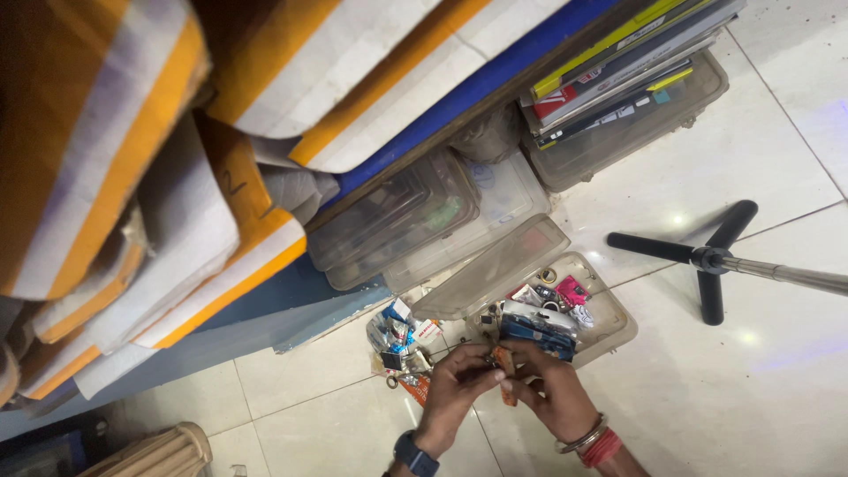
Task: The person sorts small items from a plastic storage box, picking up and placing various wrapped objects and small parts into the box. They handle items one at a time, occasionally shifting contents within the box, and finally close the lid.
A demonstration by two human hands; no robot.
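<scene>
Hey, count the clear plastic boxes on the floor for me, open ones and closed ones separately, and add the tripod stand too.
Open clear box: 1
Closed clear boxes, one under the books, two stacked by the shelf: 3
Black tripod stand: 1
Total: 5

**What I'm wearing on my wrists**

My left hand (455, 389), at the bottom centre of the frame, has a dark smartwatch (415, 456) with a rounded square face strapped to its wrist. My right hand (555, 395), just to the right of it, carries a silver metal bangle (583, 436), and next to that a wound red thread band (602, 449). Both forearms are bare, no sleeves showing.
</scene>
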